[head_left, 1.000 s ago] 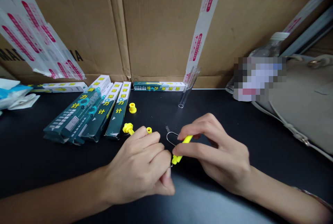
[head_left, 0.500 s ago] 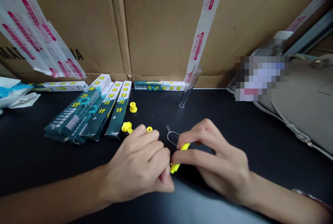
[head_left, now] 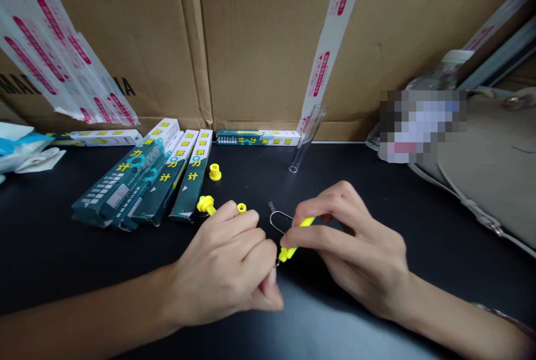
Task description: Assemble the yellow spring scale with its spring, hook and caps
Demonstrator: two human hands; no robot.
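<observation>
My right hand [head_left: 355, 243] pinches a yellow plastic rod [head_left: 296, 241], tilted with its lower end toward my left hand [head_left: 234, 259]. The left fingers are closed, and a small metal wire loop [head_left: 277, 262] peeks out beside the thumb, close to the rod's lower end. What else the left hand encloses is hidden. Behind the right fingertips is a bent metal wire hook [head_left: 276, 219], with a small coil spring [head_left: 271, 206] by it. Beyond my left knuckles are a yellow stepped plug [head_left: 205, 204] and a small yellow ring-shaped piece [head_left: 242, 208], both partly covered.
A yellow cap [head_left: 215, 172] stands near several green-and-white boxes [head_left: 159, 181]. A clear tube [head_left: 307, 139] leans against the large carton [head_left: 259, 42], beside another narrow box [head_left: 257, 137]. At right are a plastic bottle [head_left: 444, 78] and a grey bag [head_left: 498, 164]; plastic packaging [head_left: 25, 148] lies left.
My right hand has moved slightly up and right with the yellow rod, widening the gap to my left hand. More of the wire loop shows. The left hand has barely moved.
</observation>
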